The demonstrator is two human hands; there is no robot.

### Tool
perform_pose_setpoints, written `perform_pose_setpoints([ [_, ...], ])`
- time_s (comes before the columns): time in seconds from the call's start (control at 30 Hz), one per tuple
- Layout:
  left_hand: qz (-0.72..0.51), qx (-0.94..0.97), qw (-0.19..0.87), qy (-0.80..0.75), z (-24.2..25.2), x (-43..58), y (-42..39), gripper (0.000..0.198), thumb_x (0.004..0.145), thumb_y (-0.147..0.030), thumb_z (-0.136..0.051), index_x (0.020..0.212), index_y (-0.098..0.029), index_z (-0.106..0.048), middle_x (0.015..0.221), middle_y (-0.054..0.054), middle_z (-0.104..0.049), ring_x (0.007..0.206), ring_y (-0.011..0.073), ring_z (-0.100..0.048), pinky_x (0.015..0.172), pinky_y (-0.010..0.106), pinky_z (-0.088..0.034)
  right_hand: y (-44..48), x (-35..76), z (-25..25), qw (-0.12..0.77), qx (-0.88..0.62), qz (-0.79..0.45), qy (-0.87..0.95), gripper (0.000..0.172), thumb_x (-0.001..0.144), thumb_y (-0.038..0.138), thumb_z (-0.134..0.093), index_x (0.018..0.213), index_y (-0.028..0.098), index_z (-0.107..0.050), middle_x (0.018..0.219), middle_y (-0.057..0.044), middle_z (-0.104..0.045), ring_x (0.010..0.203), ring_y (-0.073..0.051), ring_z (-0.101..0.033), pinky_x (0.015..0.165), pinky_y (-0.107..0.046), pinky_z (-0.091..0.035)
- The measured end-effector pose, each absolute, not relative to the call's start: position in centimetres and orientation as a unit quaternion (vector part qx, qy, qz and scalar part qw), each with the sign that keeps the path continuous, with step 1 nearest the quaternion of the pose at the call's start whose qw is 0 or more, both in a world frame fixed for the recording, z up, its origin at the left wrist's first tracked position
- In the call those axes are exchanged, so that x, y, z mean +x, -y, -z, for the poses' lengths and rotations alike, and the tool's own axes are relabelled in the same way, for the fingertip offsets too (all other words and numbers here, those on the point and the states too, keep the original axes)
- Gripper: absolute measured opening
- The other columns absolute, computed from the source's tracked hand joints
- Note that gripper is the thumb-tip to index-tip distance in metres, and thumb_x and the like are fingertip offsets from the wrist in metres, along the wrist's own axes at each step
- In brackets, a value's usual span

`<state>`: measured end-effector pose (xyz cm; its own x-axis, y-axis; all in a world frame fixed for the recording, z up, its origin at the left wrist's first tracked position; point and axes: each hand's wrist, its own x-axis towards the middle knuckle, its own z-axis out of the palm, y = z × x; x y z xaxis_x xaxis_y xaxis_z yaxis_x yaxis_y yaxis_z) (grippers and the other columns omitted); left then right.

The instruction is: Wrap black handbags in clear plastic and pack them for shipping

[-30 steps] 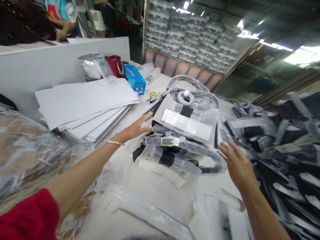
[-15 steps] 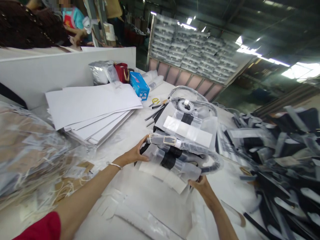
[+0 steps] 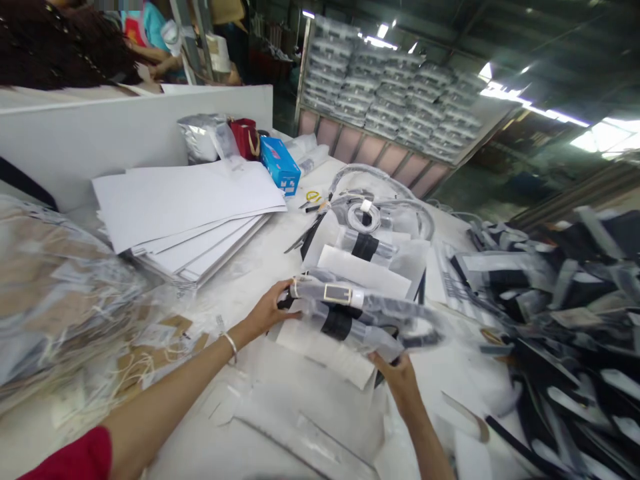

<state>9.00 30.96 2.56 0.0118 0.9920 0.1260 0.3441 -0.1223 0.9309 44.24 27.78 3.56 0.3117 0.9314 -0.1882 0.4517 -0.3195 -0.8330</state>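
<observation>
A plastic-wrapped bag (image 3: 337, 323) with a black band and a light rectangular buckle (image 3: 337, 293) lies on the white table in front of me. My left hand (image 3: 277, 310) grips its left end, thumb and fingers closed round the edge. At its lower right corner, my right hand (image 3: 397, 373) is closed on the bag. White paper (image 3: 327, 353) hangs along its near side. Just behind it rests a second wrapped bag (image 3: 367, 247) with a coiled strap (image 3: 363, 217) on top.
White sheets (image 3: 190, 207) are stacked at left, near a blue box (image 3: 280, 165) and a red pouch (image 3: 245, 138). Plastic-wrapped brown pieces (image 3: 55, 287) fill the far left. Black wrapped parts (image 3: 560, 347) pile up at right. A person (image 3: 150, 33) is beyond the partition.
My right hand has shifted slightly left and down along with its forearm. The held bag's wrapped strap and buckle sit a little lower and blurred. The view has tilted slightly.
</observation>
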Motion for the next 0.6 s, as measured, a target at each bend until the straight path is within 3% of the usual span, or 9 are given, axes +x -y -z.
perform_pose_setpoints([
  [0.1, -0.431, 0.605, 0.352, -0.569, -3.0, 9.8, -34.6, 0.069, 0.065, -0.030, -0.080, 0.127, -0.020, -0.053, 0.127, 0.010, -0.057, 0.121, 0.0284, -0.054, 0.110, 0.046, -0.040, -30.2, 42.7, -5.1, 0.396, -0.711, -0.360, 0.456, 0.070, 0.052, 0.054, -0.080, 0.108, 0.017, -0.060, 0.094, -0.007, -0.072, 0.086, -0.026, -0.066, 0.075, -0.033, -0.052],
  [0.27, -0.458, 0.585, 0.293, -0.602, -2.9, 10.7, -36.0, 0.080, 0.061, -0.029, -0.083, 0.132, -0.020, -0.047, 0.138, 0.012, -0.042, 0.131, 0.0299, -0.044, 0.112, 0.044, -0.036, -29.9, 41.4, -5.8, 0.392, -0.768, -0.275, 0.425, 0.076, 0.056, 0.062, -0.078, 0.113, 0.018, -0.056, 0.106, -0.008, -0.068, 0.091, -0.025, -0.062, 0.077, -0.032, -0.048],
  [0.43, -0.446, 0.557, 0.260, -0.650, -2.7, 11.4, -32.7, 0.047, 0.070, -0.039, -0.076, 0.105, -0.019, -0.053, 0.103, 0.003, -0.057, 0.096, 0.0214, -0.058, 0.090, 0.038, -0.049, -27.7, 41.7, -4.3, 0.368, -0.776, -0.264, 0.438, 0.057, 0.059, 0.070, -0.070, 0.084, 0.019, -0.061, 0.071, 0.001, -0.063, 0.070, -0.019, -0.054, 0.063, -0.028, -0.043],
  [0.5, -0.430, 0.555, 0.280, -0.655, -3.0, 11.4, -31.8, 0.041, 0.071, -0.042, -0.074, 0.098, -0.020, -0.053, 0.091, 0.000, -0.058, 0.085, 0.0188, -0.058, 0.081, 0.034, -0.049, -27.2, 42.0, -4.2, 0.376, -0.763, -0.265, 0.454, 0.056, 0.055, 0.071, -0.070, 0.075, 0.020, -0.060, 0.060, 0.004, -0.056, 0.063, -0.017, -0.050, 0.059, -0.027, -0.040],
  [0.6, -0.430, 0.575, 0.294, -0.631, -3.7, 11.1, -30.6, 0.039, 0.070, -0.044, -0.075, 0.094, -0.020, -0.055, 0.088, -0.001, -0.060, 0.083, 0.0181, -0.058, 0.078, 0.032, -0.049, -26.1, 42.5, -4.7, 0.370, -0.777, -0.230, 0.455, 0.058, 0.049, 0.074, -0.070, 0.067, 0.020, -0.059, 0.051, 0.006, -0.048, 0.056, -0.015, -0.044, 0.053, -0.027, -0.036],
])
